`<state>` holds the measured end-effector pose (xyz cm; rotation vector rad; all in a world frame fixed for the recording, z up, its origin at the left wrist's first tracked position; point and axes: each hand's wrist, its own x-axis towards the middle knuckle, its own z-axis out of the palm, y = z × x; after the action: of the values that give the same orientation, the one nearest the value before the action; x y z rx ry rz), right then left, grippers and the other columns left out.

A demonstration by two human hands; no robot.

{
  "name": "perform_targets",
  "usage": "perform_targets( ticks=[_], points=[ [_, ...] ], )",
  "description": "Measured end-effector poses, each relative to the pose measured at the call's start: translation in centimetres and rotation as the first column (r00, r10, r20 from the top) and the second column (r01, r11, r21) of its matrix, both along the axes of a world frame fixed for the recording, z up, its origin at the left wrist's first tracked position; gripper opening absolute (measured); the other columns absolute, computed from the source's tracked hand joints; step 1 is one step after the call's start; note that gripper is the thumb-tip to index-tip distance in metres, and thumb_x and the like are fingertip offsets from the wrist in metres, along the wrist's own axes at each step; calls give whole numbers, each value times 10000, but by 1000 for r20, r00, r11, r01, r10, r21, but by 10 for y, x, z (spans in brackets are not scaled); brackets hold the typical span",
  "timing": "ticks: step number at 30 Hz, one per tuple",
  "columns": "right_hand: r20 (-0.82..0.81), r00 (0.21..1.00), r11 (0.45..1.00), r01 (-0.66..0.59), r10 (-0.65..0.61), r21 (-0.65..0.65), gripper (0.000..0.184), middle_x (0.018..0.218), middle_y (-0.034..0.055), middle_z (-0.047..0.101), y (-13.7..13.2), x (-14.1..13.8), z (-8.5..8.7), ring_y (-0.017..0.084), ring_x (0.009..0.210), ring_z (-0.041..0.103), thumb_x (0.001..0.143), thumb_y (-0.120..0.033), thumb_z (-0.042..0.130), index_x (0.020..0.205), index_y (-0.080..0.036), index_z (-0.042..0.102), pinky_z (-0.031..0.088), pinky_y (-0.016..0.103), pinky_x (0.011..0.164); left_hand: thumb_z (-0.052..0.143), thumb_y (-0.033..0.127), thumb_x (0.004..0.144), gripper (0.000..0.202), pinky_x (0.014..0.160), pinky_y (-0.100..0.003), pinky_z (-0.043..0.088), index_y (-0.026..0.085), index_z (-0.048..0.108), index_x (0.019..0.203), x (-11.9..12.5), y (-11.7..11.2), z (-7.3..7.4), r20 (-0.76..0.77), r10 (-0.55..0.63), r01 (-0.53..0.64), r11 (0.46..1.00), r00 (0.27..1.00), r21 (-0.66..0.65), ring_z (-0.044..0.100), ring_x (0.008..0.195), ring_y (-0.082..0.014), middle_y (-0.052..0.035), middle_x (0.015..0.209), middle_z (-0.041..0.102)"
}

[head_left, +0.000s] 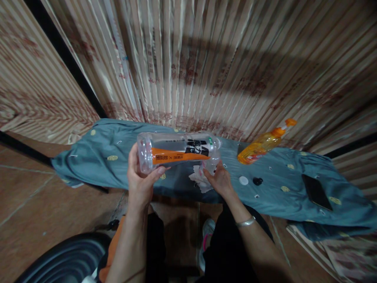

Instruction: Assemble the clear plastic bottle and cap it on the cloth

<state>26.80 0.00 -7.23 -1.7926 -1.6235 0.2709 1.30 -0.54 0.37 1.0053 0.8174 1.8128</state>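
A clear plastic bottle (pixel 173 145) with an orange and black label lies sideways in the air above the table. My left hand (pixel 141 177) is closed around its base end, thumb along the near side. Below the bottle's right end, my right hand (pixel 219 179) is closed on a clear plastic container (pixel 209 167). That container is partly hidden by the hand and the labelled bottle, so its full shape cannot be made out. A crumpled white tissue (pixel 200 180) is just left of my right hand, at the table's near edge.
A blue-green patterned cloth (pixel 112 169) covers the narrow table. On its right half are an orange pump bottle (pixel 257 149), a white cap (pixel 243 181), a small black piece (pixel 257 181) and a dark phone (pixel 316 192). A striped curtain (pixel 188 70) hangs behind. A black ribbed round object (pixel 64 259) sits lower left.
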Motion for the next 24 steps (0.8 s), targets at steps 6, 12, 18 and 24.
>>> perform_targets(
  ticks=[6,12,18,24],
  points=[
    [6,1000,1000,14,-14,-4,528,1083,200,743,0,-1,2,363,995,727,819,-462,592,1225,-128,539,573,478,860,941,304,542,871,681,-402,692,298,585,1337,1,0,1,-5,-7,7,1000,1000,4,667,1128,-330,-100,1400,571],
    [-22,1000,999,1,-2,-53,526,1086,196,744,-1,-1,6,369,1003,724,815,-453,587,1230,-136,522,569,515,883,944,292,520,892,678,-378,690,314,580,1334,1,-1,2,3,7,-7,1000,1000,-7,651,1145,-320,-95,1435,542],
    [-5,1000,1000,13,-13,-25,548,1090,203,742,-1,-1,3,370,1000,726,819,-470,583,1240,-123,528,566,502,887,946,289,509,912,689,-413,693,301,565,1338,2,-1,3,9,6,-6,1000,1000,-18,663,1122,-328,-104,1413,554],
    [16,1000,1000,10,-10,-7,535,1048,195,748,0,0,-1,360,984,729,833,-489,571,1225,-127,532,575,474,849,945,283,510,891,713,-448,690,282,569,1317,2,-1,3,18,6,-6,1000,1000,-16,663,1113,-329,-109,1384,567]
  ],
)
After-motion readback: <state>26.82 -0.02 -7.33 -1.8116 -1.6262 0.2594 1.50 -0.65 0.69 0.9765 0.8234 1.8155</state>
